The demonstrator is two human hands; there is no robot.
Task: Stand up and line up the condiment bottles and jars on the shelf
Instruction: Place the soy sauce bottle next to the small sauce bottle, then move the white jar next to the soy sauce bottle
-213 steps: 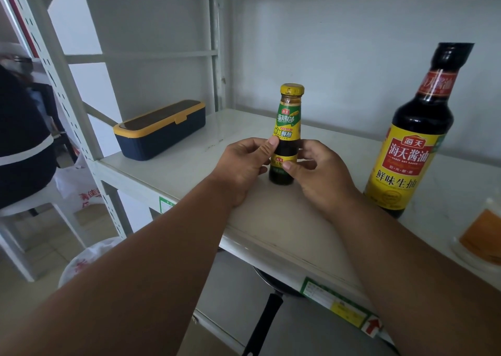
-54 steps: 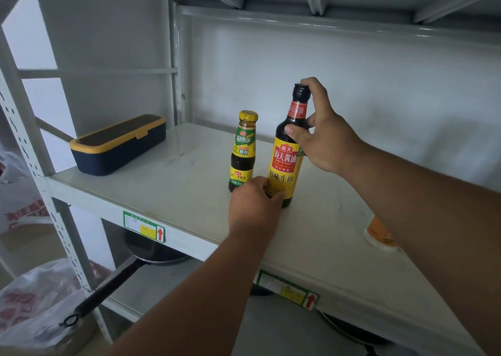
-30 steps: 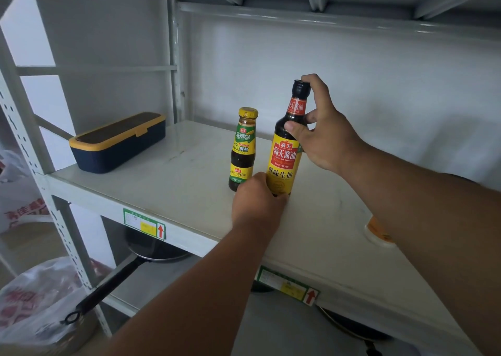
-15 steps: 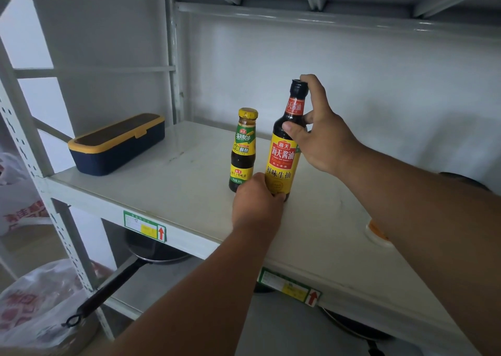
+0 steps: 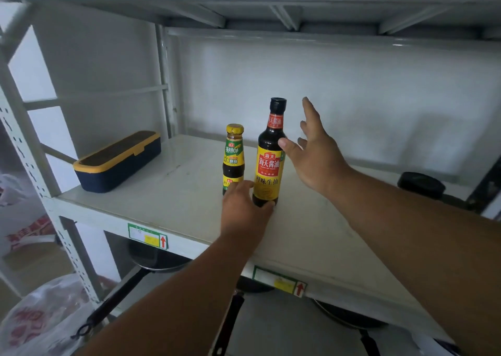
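Two bottles stand upright side by side in the middle of the white shelf (image 5: 173,193). The small dark bottle (image 5: 233,157) has a yellow cap and a green-yellow label. To its right stands the tall soy sauce bottle (image 5: 269,155), with a black cap and a yellow-red label. My left hand (image 5: 245,209) wraps around the base of the tall bottle from the front. My right hand (image 5: 315,155) hovers beside the tall bottle's right side with fingers spread, the thumb tip close to its shoulder. A black round lid (image 5: 420,184) shows at the far right, partly behind my right arm.
A navy box with a yellow rim (image 5: 119,160) sits at the shelf's left end. Another shelf hangs close above. Frying pans (image 5: 157,258) with long black handles lie on the level below. A plastic bag (image 5: 40,317) sits on the floor at lower left.
My right hand has let go of the tall bottle's neck and opened, drawing slightly to the right. My left hand stays at the bottle's base. The view has tilted up a little.
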